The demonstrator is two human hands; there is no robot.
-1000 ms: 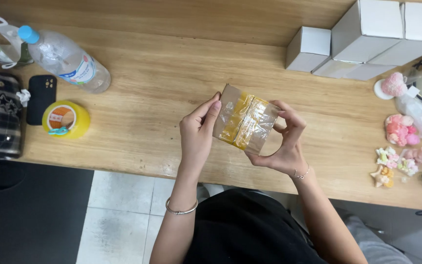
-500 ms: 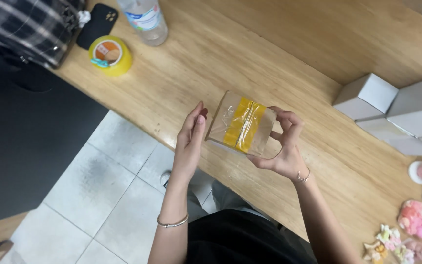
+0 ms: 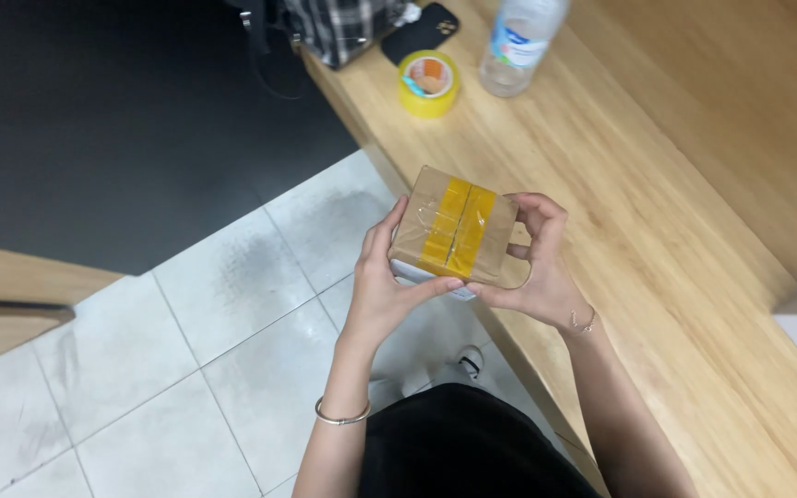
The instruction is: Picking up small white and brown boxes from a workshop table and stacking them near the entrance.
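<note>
Small cardboard box (image 3: 454, 228) mid-frame, held off the table (image 3: 657, 212) edge. Left hand (image 3: 389, 281) and right hand (image 3: 537, 267) both closed on its sides. Looks light and stiff; glossy yellow tape likely slick, so grip the bare cardboard edges. Tape roll (image 3: 427, 83), bottle (image 3: 518, 41), phone (image 3: 422, 32) top centre, well apart.

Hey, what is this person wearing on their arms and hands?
Both forearms are bare, with no sleeves or gloves. The left hand has a thin silver bangle on its wrist. The right hand has a fine chain bracelet. No rings are visible.
</note>
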